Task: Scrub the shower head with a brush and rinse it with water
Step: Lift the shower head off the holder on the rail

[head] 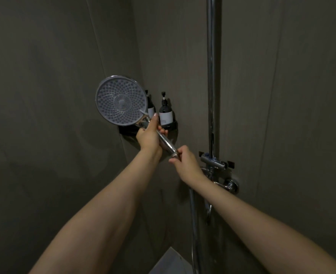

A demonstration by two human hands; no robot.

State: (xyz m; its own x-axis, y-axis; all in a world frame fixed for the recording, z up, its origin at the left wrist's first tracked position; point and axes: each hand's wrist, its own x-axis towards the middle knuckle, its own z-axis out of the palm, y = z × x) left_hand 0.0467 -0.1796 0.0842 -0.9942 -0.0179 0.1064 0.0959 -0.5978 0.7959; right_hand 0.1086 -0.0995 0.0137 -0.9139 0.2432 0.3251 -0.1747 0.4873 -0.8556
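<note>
Dark grey shower walls (44,95) filled the frame, meeting in a corner just left of centre. A chrome riser pipe (213,76) ran down the right of centre to a slider bracket (215,163) and mixer valve (231,185). Both forearms reached up from the lower corners. The shower head (121,100), left of centre, was held clear of the wall with its perforated face turned toward the camera, probably so the nozzles could be inspected or reached. The left hand (148,137) was wrapped closed around the upper handle just below the disc, steadying it. The right hand (184,162) pinched the handle's lower end, where the hose would join; whether it was turning the fitting could not be told. Behind the head, two dark pump bottles (165,113) stood on a corner shelf (172,126). No brush or running water was visible, so scrubbing seemingly had not begun.
</note>
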